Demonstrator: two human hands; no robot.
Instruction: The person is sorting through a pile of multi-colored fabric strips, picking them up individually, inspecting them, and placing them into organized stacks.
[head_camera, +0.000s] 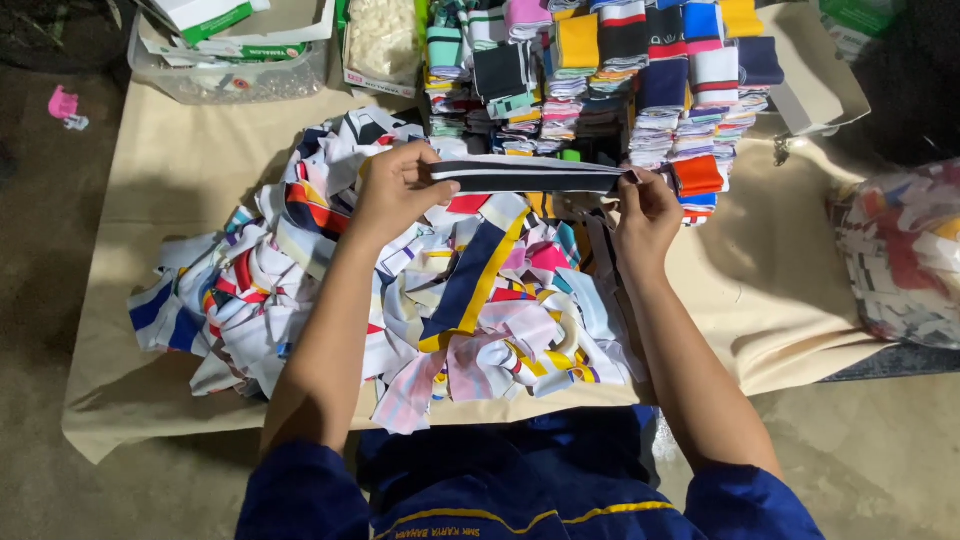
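A person in blue sleeves is sitting at the near edge, looking down at a beige cloth (200, 160) spread on the floor. At far left, a small pink object (63, 103) is lying on the floor. Beyond the cloth's far left corner, a clear bin (230, 82) is holding papers and boxes. A loose heap of striped fabric strips (300, 290) is covering the middle of the cloth. The left hand (392, 190) is gripping one end of a dark strip (525, 176) with white stripes, fingers curled over it. The strip is being held taut and level above the heap, stretching rightward. The right hand (645, 215) is pinching its other end between thumb and fingers. Just beyond the hands, neat stacks of folded strips (600, 70) in many colours are standing in rows. At far right, a clear bag (900, 250) of more strips is lying off the cloth.
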